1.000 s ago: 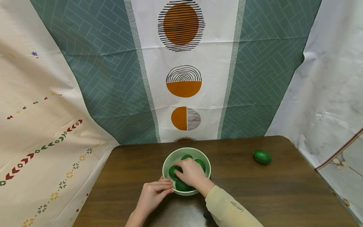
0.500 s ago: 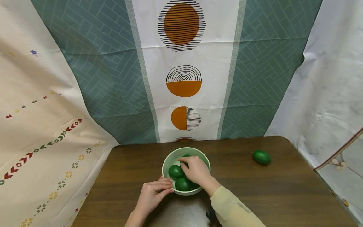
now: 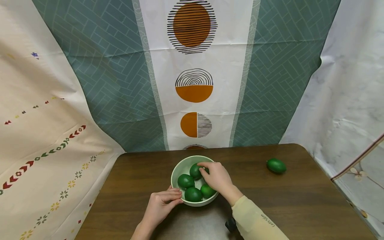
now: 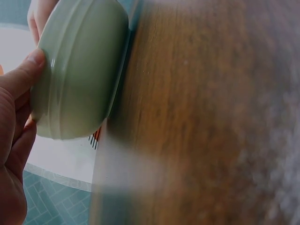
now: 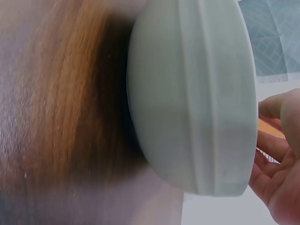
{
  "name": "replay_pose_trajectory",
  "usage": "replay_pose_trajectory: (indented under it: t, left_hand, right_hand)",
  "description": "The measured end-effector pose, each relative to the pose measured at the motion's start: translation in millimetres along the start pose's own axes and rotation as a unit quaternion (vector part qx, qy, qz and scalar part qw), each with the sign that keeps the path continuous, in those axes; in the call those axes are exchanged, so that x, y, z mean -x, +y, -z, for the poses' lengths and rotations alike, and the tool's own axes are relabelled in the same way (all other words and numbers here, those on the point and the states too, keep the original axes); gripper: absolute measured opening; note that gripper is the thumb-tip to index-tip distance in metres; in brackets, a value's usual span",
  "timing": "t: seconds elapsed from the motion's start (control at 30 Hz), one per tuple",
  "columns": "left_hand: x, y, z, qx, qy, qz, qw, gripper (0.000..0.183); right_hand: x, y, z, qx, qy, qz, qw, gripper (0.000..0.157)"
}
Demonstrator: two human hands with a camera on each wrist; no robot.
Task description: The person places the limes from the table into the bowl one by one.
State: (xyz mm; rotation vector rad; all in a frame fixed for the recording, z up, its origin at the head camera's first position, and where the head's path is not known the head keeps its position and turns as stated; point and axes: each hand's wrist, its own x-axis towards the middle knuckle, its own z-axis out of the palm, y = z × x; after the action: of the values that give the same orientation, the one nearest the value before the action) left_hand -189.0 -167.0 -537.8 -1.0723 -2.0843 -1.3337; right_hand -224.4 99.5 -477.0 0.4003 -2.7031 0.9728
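Observation:
A pale green bowl (image 3: 177, 171) stands near the middle of the table, holding several green limes (image 3: 193, 194). My left hand (image 3: 162, 204) grips the bowl's near-left rim; in the left wrist view the thumb and fingertips (image 4: 35, 57) press against its side. Over the bowl's far-right part is my right hand (image 3: 216, 176), thumb and index finger bent beside a lime (image 3: 195, 171). Some green shows beneath that hand, but whether it pinches a lime cannot be told. In the right wrist view the bowl wall (image 5: 197, 93) hides the right fingertips.
One more lime (image 3: 276, 165) lies on the brown wooden table (image 3: 255, 200) at the far right. A patterned cloth (image 3: 120, 83) hangs behind the table, with pale cloths on both sides. A small black object (image 3: 230, 224) shows by the right sleeve.
My right hand has moved rightward across the bowl, uncovering limes at the left and near side. The lime at the back now sits slightly nearer. My left hand keeps its grip on the rim.

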Motion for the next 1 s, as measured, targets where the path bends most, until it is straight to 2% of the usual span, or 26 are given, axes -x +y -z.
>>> replay_pose_trajectory:
  t: [0.3, 0.43, 0.53, 0.63, 0.87, 1.0]
  left_hand:
    - [-0.8, -2.1, -2.5, -0.001, 0.009, -0.027, 0.9996, 0.027]
    - [-1.4, -0.6, -1.8, 0.001, 0.002, -0.013, 0.9999, 0.026]
    - [-1.4, 1.2, -0.4, 0.002, -0.007, 0.008, 0.9999, 0.024]
    - [-1.2, 1.6, 0.7, 0.000, -0.009, 0.014, 0.9999, 0.023]
    - [-0.5, -0.6, 1.0, -0.002, -0.005, 0.001, 1.0000, 0.022]
    - [-0.4, -1.3, 0.1, 0.001, -0.007, 0.001, 1.0000, 0.023]
  right_hand:
    - [0.2, 13.7, 8.2, 0.003, 0.004, -0.021, 1.000, 0.024]
    - [0.8, 19.5, 13.2, -0.003, 0.009, -0.027, 1.000, 0.025]
    - [1.9, 24.1, 16.5, -0.002, 0.026, -0.027, 0.999, 0.024]
    - [3.0, 28.3, 20.2, -0.001, 0.040, -0.028, 0.999, 0.023]
    - [5.8, 37.0, 29.1, 0.000, 0.077, -0.026, 0.997, 0.021]
    - [8.7, 43.8, 32.8, 0.003, 0.081, -0.033, 0.996, 0.020]
